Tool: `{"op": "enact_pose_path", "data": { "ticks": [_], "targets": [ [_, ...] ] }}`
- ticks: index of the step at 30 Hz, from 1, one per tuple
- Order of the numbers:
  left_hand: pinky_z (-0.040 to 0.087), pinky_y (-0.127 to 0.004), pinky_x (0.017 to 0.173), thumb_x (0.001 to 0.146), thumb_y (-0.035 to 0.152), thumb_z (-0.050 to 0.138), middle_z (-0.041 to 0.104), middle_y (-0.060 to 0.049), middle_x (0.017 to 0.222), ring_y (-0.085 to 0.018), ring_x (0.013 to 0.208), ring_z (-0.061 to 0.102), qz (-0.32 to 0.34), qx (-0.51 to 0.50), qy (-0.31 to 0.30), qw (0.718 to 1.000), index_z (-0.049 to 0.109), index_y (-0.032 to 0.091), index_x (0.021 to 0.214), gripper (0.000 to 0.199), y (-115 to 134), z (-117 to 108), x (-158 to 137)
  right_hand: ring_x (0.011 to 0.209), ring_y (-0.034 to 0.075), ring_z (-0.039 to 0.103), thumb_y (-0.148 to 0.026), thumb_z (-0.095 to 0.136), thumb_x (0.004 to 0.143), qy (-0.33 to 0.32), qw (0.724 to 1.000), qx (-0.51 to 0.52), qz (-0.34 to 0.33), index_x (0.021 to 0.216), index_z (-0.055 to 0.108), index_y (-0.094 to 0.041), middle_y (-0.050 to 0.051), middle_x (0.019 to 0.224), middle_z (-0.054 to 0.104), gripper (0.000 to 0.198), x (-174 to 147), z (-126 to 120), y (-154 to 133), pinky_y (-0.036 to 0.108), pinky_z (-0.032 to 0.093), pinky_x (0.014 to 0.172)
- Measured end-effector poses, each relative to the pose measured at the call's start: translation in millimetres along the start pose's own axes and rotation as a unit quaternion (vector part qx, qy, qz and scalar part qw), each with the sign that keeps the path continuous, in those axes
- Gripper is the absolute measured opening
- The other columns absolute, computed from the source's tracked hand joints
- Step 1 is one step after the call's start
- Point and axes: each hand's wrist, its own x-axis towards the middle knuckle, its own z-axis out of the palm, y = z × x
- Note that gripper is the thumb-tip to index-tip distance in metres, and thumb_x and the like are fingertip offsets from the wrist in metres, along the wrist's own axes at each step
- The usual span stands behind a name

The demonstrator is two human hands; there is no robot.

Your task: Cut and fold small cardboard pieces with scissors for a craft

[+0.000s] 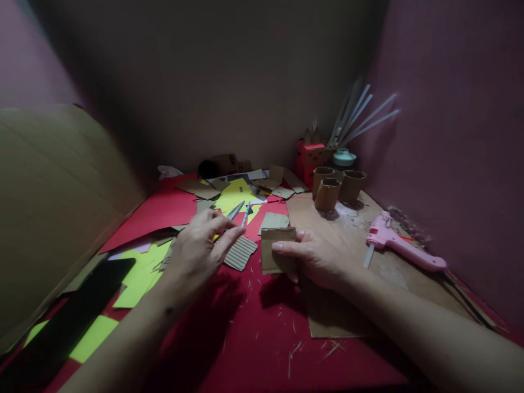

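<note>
My right hand (323,256) grips a small square of brown cardboard (272,252), thumb flat on its face and fingers behind it. To the left, my left hand (204,240) hovers over the table with curled fingers and the thumb drawn in close to them. Beside those fingertips is a thin blue patterned pencil or pen (246,214); whether they grip it is unclear. Scissors (235,210) with yellow handles lie just behind my left hand, partly covered by it. A corrugated cardboard piece (240,254) rests between my hands.
A pink glue gun (403,245) lies on a cardboard board (335,322) at right. Behind stand several cardboard tubes (327,195), a red box with a face (310,158) and glue sticks (364,112). Yellow paper (143,273) and a dark strip (77,311) lie at left.
</note>
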Motion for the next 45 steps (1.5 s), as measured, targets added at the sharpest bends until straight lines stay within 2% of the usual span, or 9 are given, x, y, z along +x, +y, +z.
{"op": "enact_pose_path", "data": {
  "ticks": [3, 6, 12, 18, 24, 29, 33, 38, 45],
  "targets": [
    [0.038, -0.025, 0.052, 0.078, 0.043, 0.063, 0.058, -0.001, 0.059, -0.014, 0.054, 0.05, -0.097, -0.264, -0.158, 0.947, 0.072, 0.019, 0.078, 0.026, 15.2, 6.7, 1.0, 0.037, 0.008, 0.043, -0.034, 0.065, 0.08, -0.015, 1.0, -0.009, -0.008, 0.089, 0.065, -0.016, -0.002, 0.056, 0.058, 0.02, -1.0, 2.6, -0.5, 0.022, 0.03, 0.035],
    [0.028, -0.022, 0.045, 0.072, 0.037, 0.069, 0.051, 0.002, 0.047, -0.01, 0.045, 0.04, -0.158, -0.355, -0.148, 0.909, 0.067, 0.017, 0.059, 0.024, 25.5, 18.3, 0.8, 0.04, 0.007, 0.044, -0.033, 0.068, 0.078, -0.001, 1.0, -0.016, -0.012, 0.086, 0.067, -0.015, -0.001, 0.059, 0.061, 0.02, -0.7, 4.5, 0.7, 0.021, 0.03, 0.037],
    [0.029, -0.021, 0.045, 0.071, 0.033, 0.07, 0.05, 0.004, 0.046, -0.008, 0.045, 0.039, -0.169, -0.379, -0.057, 0.908, 0.064, 0.016, 0.056, 0.023, 25.0, 34.5, -2.7, 0.041, 0.008, 0.047, -0.024, 0.077, 0.065, 0.03, 0.998, -0.043, 0.037, 0.074, 0.068, -0.013, 0.002, 0.057, 0.065, 0.017, -0.6, 8.4, 1.0, 0.02, 0.03, 0.038],
    [0.025, -0.022, 0.042, 0.068, 0.036, 0.072, 0.05, 0.004, 0.042, -0.008, 0.039, 0.038, -0.205, -0.377, -0.163, 0.888, 0.058, 0.016, 0.057, 0.027, 14.8, 39.2, -4.9, 0.047, 0.013, 0.059, -0.02, 0.074, 0.062, 0.045, 0.997, -0.037, 0.06, 0.07, 0.069, -0.011, 0.004, 0.057, 0.066, 0.013, -0.9, 10.1, -1.0, 0.022, 0.042, 0.043],
    [0.033, -0.021, 0.045, 0.07, 0.033, 0.073, 0.055, 0.003, 0.047, -0.009, 0.044, 0.047, -0.19, -0.391, -0.098, 0.895, 0.053, 0.017, 0.056, 0.029, 9.5, 40.1, -9.2, 0.053, 0.014, 0.063, -0.021, 0.078, 0.061, 0.021, 0.998, 0.029, 0.051, 0.077, 0.069, -0.011, 0.004, 0.063, 0.068, 0.021, 1.1, 9.6, 1.3, 0.024, 0.051, 0.053],
    [0.037, -0.02, 0.041, 0.07, 0.031, 0.074, 0.06, 0.002, 0.049, -0.01, 0.041, 0.051, -0.212, -0.454, -0.163, 0.85, 0.063, 0.016, 0.067, 0.018, 8.3, 39.3, -12.3, 0.061, 0.017, 0.067, -0.023, 0.08, 0.057, 0.021, 0.995, 0.07, 0.069, 0.082, 0.07, -0.01, 0.006, 0.071, 0.071, 0.03, 4.2, 9.3, 6.3, 0.029, 0.055, 0.06],
    [0.038, -0.02, 0.039, 0.065, 0.025, 0.076, 0.062, 0.0, 0.048, -0.011, 0.038, 0.052, -0.223, -0.449, -0.138, 0.854, 0.065, 0.015, 0.065, 0.015, 12.0, 41.9, -12.5, 0.055, 0.015, 0.065, -0.025, 0.08, 0.055, 0.051, 0.996, 0.039, 0.063, 0.073, 0.069, -0.012, 0.004, 0.064, 0.068, 0.025, 4.0, 12.3, 7.9, 0.029, 0.055, 0.057],
    [0.049, -0.026, 0.05, 0.064, 0.027, 0.078, 0.07, -0.006, 0.061, -0.017, 0.051, 0.062, -0.224, -0.491, -0.138, 0.83, 0.068, 0.014, 0.071, 0.018, 6.1, 46.6, -9.9, 0.054, 0.015, 0.065, -0.025, 0.08, 0.055, 0.057, 0.996, 0.037, 0.065, 0.075, 0.069, -0.013, 0.003, 0.066, 0.069, 0.026, 2.9, 14.3, 5.9, 0.028, 0.054, 0.059],
    [0.034, -0.019, 0.035, 0.069, 0.024, 0.075, 0.061, 0.001, 0.049, -0.007, 0.034, 0.046, -0.201, -0.469, -0.155, 0.846, 0.067, 0.015, 0.068, 0.012, 8.4, 45.4, -10.6, 0.05, 0.015, 0.064, -0.022, 0.078, 0.054, 0.083, 0.995, 0.024, 0.052, 0.071, 0.068, -0.013, 0.004, 0.06, 0.067, 0.022, 1.9, 15.2, 0.5, 0.027, 0.053, 0.053]
  ]
}}
